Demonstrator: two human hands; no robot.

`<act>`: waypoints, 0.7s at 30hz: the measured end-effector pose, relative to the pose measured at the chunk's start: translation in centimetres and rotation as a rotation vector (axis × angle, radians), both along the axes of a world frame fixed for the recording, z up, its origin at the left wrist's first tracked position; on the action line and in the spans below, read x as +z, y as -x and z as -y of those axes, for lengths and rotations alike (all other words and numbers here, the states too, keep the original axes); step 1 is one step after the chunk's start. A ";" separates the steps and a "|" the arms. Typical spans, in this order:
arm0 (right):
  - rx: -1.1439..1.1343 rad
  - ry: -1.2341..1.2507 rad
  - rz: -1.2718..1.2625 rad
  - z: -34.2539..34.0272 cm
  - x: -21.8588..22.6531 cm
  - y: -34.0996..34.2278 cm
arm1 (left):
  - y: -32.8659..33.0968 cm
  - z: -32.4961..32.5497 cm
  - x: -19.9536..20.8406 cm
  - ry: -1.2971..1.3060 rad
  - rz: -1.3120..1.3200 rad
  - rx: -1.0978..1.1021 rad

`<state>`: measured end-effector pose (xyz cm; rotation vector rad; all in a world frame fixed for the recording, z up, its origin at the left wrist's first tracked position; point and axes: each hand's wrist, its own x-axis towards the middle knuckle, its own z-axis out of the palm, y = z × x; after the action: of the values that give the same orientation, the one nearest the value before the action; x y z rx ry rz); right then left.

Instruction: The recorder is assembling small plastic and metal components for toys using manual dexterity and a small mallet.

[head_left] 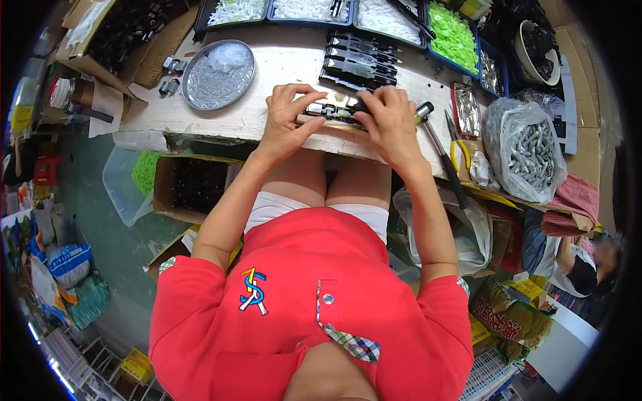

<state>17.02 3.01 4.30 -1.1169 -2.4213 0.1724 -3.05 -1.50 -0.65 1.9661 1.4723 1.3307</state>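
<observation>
At the bench's front edge, a narrow black assembly with white and metal parts lies between my two hands. My left hand pinches its left end between thumb and fingers. The right end is under my right hand, whose fingers are curled around it and partly hide it. Just beyond my fingers, several similar black assemblies lie side by side in a stack. To the left stands a round grey dish with clear, glossy stuff in it. A hammer lies right of my right hand.
Along the back are trays of white pieces and a tray of green pieces. Yellow-handled pliers and a clear bag of grey metal parts are at the right. A cardboard box of black parts stands left. Another person is at far right.
</observation>
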 end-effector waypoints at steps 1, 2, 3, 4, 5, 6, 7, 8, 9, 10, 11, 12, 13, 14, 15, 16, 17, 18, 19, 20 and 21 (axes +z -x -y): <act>0.033 0.003 -0.010 0.0 -0.3 0.6 | 0.1 0.2 0.0 0.001 0.000 0.002; 0.062 0.003 -0.005 0.2 -0.4 1.1 | 0.2 0.4 -0.1 0.024 0.047 0.019; 0.091 0.002 0.000 0.3 -0.5 1.6 | 0.3 0.6 -0.2 0.046 0.095 0.037; 0.119 -0.011 -0.019 0.3 -0.8 2.1 | 0.6 0.7 -0.3 0.048 0.093 0.042; 0.124 -0.009 -0.020 0.3 -0.8 2.5 | 0.8 0.8 -0.4 0.043 0.069 0.032; 0.131 -0.008 -0.024 0.3 -0.9 2.9 | 0.9 0.8 -0.5 0.039 0.044 0.021; 0.142 -0.007 -0.029 0.3 -1.0 3.3 | 1.1 0.9 -0.6 0.039 0.043 0.028; 0.149 -0.006 -0.031 0.3 -1.1 3.7 | 1.1 0.9 -0.6 0.042 0.053 0.030; 0.156 -0.008 -0.035 0.3 -1.2 4.0 | 1.2 0.9 -0.7 0.045 0.063 0.031; 0.160 -0.010 -0.037 0.3 -1.3 4.3 | 1.2 0.9 -0.7 0.045 0.064 0.033; 0.161 -0.010 -0.036 0.3 -1.4 4.4 | 1.2 0.9 -0.7 0.048 0.077 0.028; 0.153 -0.003 -0.006 0.4 -1.4 4.6 | 1.2 0.9 -0.6 0.051 0.091 0.023; 0.146 0.004 0.024 0.4 -1.5 4.7 | 1.2 0.9 -0.7 0.052 0.091 0.025; 0.148 0.005 0.024 0.4 -1.5 4.7 | 1.3 0.9 -0.8 0.043 0.093 0.027; 0.132 0.003 0.020 0.2 -1.4 4.6 | 1.3 0.9 -0.9 0.035 0.095 0.029; 0.116 0.000 0.016 0.0 -1.3 4.5 | 1.3 0.9 -0.9 0.036 0.095 0.029; 0.082 -0.014 0.016 -0.3 -1.3 4.2 | 1.3 0.8 -0.8 0.028 0.078 0.030; 0.046 -0.023 -0.031 -0.8 -1.4 3.5 | 1.2 0.8 -0.8 0.021 0.062 0.030; 0.011 -0.034 -0.079 -1.4 -1.5 2.7 | 1.2 0.8 -0.8 0.021 0.062 0.030; -0.050 -0.018 -0.083 -1.8 -1.5 1.8 | 1.0 0.9 -1.0 0.032 0.114 0.042; -0.082 -0.003 -0.112 -2.2 -1.7 0.9 | 0.9 0.9 -1.1 0.043 0.167 0.053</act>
<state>16.16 5.22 2.60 -1.1717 -2.2727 0.1996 -3.93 -2.36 -1.77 1.7546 1.4697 1.4350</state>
